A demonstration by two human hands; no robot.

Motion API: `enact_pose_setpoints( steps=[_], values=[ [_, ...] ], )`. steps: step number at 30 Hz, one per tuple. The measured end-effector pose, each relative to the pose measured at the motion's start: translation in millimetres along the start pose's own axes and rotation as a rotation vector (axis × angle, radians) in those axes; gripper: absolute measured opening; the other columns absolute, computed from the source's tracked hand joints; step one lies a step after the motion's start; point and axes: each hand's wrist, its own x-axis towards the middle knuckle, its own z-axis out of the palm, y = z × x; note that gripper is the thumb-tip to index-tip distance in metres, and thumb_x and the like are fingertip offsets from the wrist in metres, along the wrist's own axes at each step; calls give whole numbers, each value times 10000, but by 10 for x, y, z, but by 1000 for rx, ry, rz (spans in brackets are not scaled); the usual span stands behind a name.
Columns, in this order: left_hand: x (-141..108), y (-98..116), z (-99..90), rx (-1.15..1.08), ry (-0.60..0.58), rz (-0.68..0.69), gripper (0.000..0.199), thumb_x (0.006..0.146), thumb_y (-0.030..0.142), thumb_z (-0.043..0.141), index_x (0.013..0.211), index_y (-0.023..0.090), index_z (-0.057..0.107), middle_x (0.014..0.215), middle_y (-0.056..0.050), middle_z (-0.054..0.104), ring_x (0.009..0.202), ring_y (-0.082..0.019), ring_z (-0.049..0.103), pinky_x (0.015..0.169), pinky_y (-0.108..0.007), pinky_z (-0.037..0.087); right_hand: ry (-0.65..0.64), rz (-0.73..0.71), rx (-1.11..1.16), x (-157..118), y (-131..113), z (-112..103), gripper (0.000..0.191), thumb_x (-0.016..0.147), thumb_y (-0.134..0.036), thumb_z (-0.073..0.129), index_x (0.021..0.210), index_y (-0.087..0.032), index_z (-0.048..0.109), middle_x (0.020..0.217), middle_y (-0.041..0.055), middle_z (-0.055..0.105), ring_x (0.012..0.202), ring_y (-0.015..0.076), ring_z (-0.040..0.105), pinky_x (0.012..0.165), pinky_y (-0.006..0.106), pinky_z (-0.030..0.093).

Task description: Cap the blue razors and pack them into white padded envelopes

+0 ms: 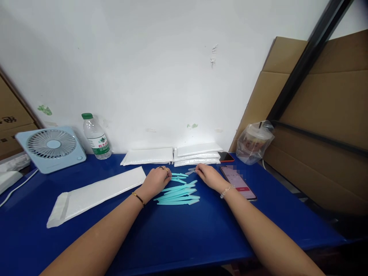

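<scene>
Several turquoise eyebrow razors (176, 198) lie in a loose row on the blue table, handles to the left and blade ends to the right. At the far end of this row, my left hand (156, 180) is closed with its fingers curled down over the handle of an upper razor (180, 174); its fingertips are partly hidden. My right hand (209, 177) pinches at small clear plastic pieces (191, 171), which look like blade caps, just right of the razors. Left of my left hand lies a long white padded mailer (97, 191).
White padded mailers (148, 156) and a stack of them (198, 155) lie against the wall. A blue fan (53, 147) and a water bottle (97, 140) stand left. Right are a lit phone (240, 184), another phone (226, 156) and a bagged drink cup (254, 142).
</scene>
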Motion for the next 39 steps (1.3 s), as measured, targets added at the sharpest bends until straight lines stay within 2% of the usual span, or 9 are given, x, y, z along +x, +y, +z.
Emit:
enact_pose_setpoints(
  steps=[4, 10, 17, 28, 35, 39],
  values=[
    [-2, 9, -12, -79, 21, -9, 171, 840, 254, 436, 825, 195, 596, 854, -43, 629, 789, -180, 575, 664, -272, 400, 32, 82, 268, 1, -1, 11, 177, 867, -304, 477, 884, -185, 608, 694, 3, 617, 618, 133, 565, 593, 253, 436],
    [-8, 0, 0, -174, 20, -31, 171, 836, 304, 450, 839, 198, 584, 822, -35, 620, 763, -174, 571, 640, -264, 410, -49, 187, 655, 15, -22, 33, 307, 748, -402, 639, 909, -141, 630, 648, 19, 641, 567, 134, 616, 565, 268, 510],
    [-2, -29, 51, -282, 26, -46, 184, 833, 347, 462, 840, 205, 579, 797, -17, 614, 717, -155, 564, 610, -251, 407, -4, 236, 866, 41, -66, 78, 371, 758, -512, 611, 756, -147, 548, 635, 21, 647, 486, 131, 626, 452, 241, 498],
    [-20, 76, 21, -385, -2, -33, 210, 825, 377, 477, 853, 201, 588, 775, -10, 619, 693, -150, 554, 586, -246, 393, -107, 194, 894, -2, -335, 142, 345, 806, -488, 572, 784, -147, 527, 636, 20, 654, 502, 116, 626, 472, 215, 481],
    [-7, 39, 24, -438, -15, -64, 266, 814, 427, 481, 854, 191, 598, 746, -14, 612, 661, -148, 544, 572, -248, 391, 18, 188, 906, 11, -230, 61, 348, 815, -496, 557, 736, -159, 515, 625, 9, 641, 444, 92, 583, 419, 194, 428],
    [4, 28, 35, -463, -11, -84, 278, 802, 443, 493, 848, 191, 602, 725, -11, 609, 649, -149, 538, 565, -249, 388, 11, 179, 904, 3, -251, 66, 346, 815, -493, 557, 722, -162, 518, 619, 8, 639, 441, 93, 581, 418, 197, 424]
  ],
)
